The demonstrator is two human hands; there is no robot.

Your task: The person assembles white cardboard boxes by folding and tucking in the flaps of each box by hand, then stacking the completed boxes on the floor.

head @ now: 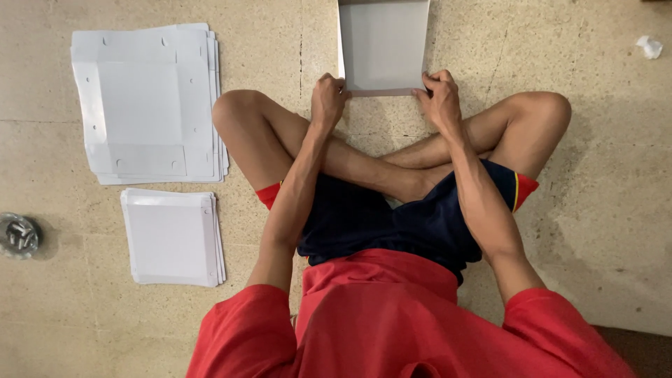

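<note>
I sit cross-legged on a stone floor. A grey-white cardboard sheet [383,43] lies flat on the floor in front of my shins, its far end cut off by the frame's top. My left hand [327,99] grips the sheet's near left corner with fingers curled. At the near right corner my right hand [439,98] pinches the same folded edge. Both hands press along the near fold of the sheet.
A stack of large flat white die-cut cardboard blanks [147,105] lies at my left. A smaller stack of folded white pieces [173,236] sits below it. A round metal floor drain [19,235] is at far left. A crumpled paper scrap [650,46] lies at upper right.
</note>
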